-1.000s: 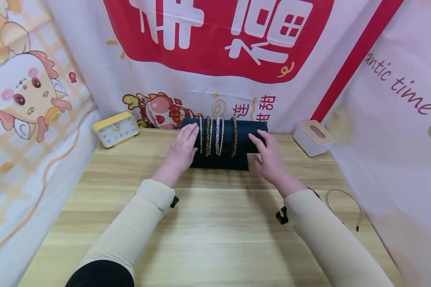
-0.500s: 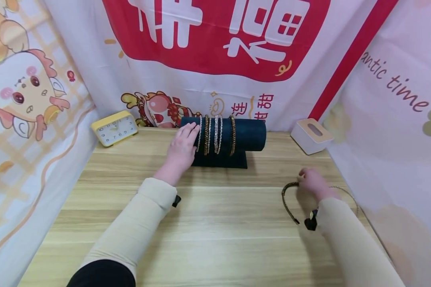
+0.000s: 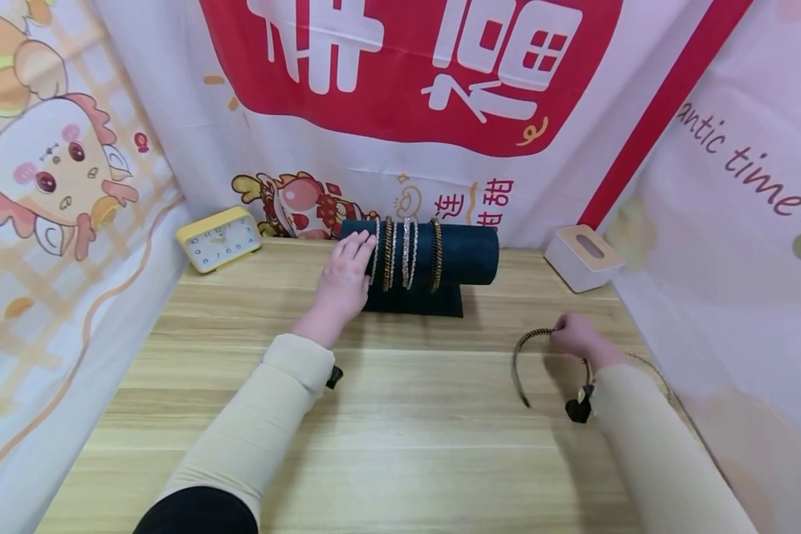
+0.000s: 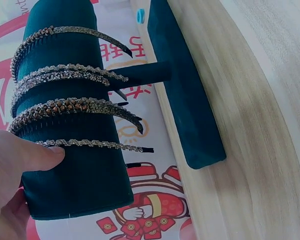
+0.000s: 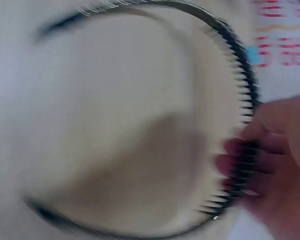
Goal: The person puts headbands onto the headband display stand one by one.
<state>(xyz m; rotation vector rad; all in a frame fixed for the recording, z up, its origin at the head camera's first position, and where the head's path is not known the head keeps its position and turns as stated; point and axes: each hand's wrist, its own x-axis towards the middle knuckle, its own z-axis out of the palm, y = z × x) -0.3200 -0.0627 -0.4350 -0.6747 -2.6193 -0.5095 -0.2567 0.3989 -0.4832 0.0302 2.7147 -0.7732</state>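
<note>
Dark teal and roll-shaped, the display stand carries several headbands, among them a brown-gold beaded headband and pale sparkling ones. My left hand rests over the stand's left end, fingers along the top; in the left wrist view the thumb lies on the cloth beside the end headband. At right, my right hand pinches a dark toothed headband at its middle, the two ends pointing away from the palm. Another thin headband lies on the table, partly hidden behind the right sleeve.
A yellow clock stands at the back left. At the back right is a white tissue box with a wooden lid. Printed cloths hang around the wooden table on its back and sides.
My right hand has left the stand's right end, come down to the headbands at right and now holds one, which has shifted slightly left. My left hand has stayed on the stand.
</note>
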